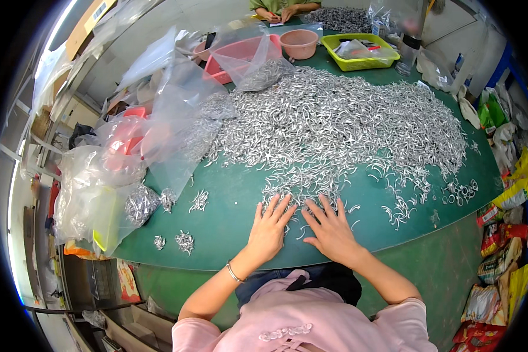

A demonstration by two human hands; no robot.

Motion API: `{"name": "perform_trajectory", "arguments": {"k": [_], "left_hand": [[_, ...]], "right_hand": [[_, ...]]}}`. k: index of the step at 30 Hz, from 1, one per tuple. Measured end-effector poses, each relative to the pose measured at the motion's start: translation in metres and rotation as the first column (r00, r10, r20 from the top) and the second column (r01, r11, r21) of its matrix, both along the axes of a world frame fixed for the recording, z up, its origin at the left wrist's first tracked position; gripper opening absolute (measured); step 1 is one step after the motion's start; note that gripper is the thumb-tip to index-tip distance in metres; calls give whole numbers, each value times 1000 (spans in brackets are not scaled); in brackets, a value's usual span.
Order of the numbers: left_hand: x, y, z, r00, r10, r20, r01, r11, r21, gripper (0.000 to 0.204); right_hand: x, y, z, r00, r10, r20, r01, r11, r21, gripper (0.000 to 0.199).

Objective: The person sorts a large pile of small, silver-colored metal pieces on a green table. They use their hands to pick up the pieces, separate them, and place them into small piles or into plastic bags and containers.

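Note:
A wide heap of small curved silvery metal pieces [334, 111] covers much of the green table [229, 234]. At the heap's near edge my left hand [268, 230] lies palm down, its fingers spread over the front pieces. Beside it my right hand [331, 230] rests flat too, fingers apart and fingertips touching the pieces. A few loose ones lie between and around my fingers. Neither hand grips anything. To the left sit small separate piles: one [199, 201] farther off and another [185, 242] near the table's front edge.
Clear plastic bags [94, 176], some filled with metal pieces, crowd the left side. Along the back stand a pink basket [240, 53], a pink bowl [299, 44] and a yellow-green tray [361, 53]. Several rings [459, 192] lie at right. Across the table a person's hands [278, 14] hold something red.

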State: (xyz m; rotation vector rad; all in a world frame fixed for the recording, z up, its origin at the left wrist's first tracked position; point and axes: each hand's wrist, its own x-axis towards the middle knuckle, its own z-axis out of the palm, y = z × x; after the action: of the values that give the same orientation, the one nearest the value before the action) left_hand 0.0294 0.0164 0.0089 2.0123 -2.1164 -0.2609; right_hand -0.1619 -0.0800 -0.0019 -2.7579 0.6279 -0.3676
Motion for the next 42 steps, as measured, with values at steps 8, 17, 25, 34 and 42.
{"name": "perform_trajectory", "arguments": {"k": [8,17,25,34,42], "left_hand": [[18,-8,-8,983,176,-57,-182,974,-135,50],[42,12,1,984,-21,-176,18,1000,-18,47],[86,-170,24,981,12,-195,-96,898,-429,46],[121,-240,0,989,90,-115,-131,891,-435,69],[119,-240,15,996,23,-82,-53,922,-384,83]], "right_hand": [[27,-30,15,991,51,124,-65,992,111,55],[-15,-66,3,967,-162,197,149,986,77,34],[59,-180,30,897,-232,376,222,973,69,56],[106,-206,12,951,-251,179,262,964,-42,92],[109,-216,23,950,-254,180,264,964,-31,89]]}}
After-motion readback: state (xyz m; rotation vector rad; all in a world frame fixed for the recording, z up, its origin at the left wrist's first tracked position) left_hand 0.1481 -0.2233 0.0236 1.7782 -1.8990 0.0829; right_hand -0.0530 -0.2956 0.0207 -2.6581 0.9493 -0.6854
